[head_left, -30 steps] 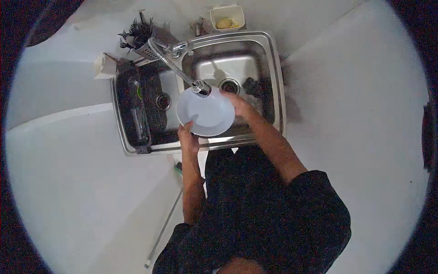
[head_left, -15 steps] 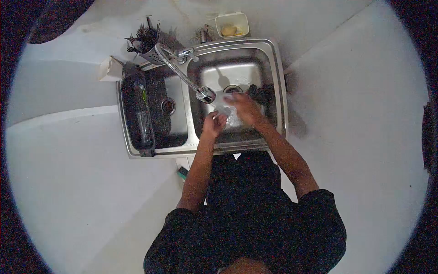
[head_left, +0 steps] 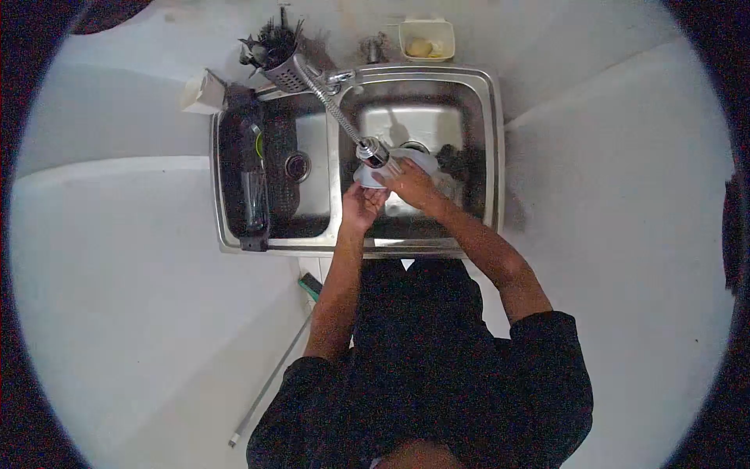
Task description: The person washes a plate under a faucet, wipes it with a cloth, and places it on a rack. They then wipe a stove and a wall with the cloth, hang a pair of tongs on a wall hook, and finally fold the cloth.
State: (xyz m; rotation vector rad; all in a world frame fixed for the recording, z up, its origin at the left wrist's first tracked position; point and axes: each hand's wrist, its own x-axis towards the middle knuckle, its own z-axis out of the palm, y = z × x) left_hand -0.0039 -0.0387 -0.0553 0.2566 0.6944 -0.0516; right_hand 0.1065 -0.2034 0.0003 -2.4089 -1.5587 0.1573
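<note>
Has a white plate [head_left: 422, 161] tilted under the metal spray head [head_left: 374, 153], over the right basin [head_left: 406, 225] of the steel sink [head_left: 492, 180], nearer the dividing wall than the right edge. Lays the right hand [head_left: 410, 184] across the plate from the near right side, fingers spread over the white surface and pointing away toward the far edge. Holds the left hand [head_left: 364, 208] palm up at the plate's near left rim, fingers half curled, touching or just beside it. Cannot tell, of either hand, whether gripping the rim or only touching it. Has just beyond the plate a drain [head_left: 414, 146], partly covered, and to the right a dark clump [head_left: 451, 159], too unclear to name. Has on the left a second basin [head_left: 312, 207] with its own drain [head_left: 298, 166], and along the sink's left edge a dark rack [head_left: 255, 241] with a bit of green [head_left: 259, 144]. Faces, at the far edge, a perforated cutlery holder [head_left: 289, 74] beside the flexible hose [head_left: 336, 109], a white tub [head_left: 427, 30] with something yellowish inside, and a white box [head_left: 203, 92] by the far left corner. Wears dark short sleeves [head_left: 547, 352].
</note>
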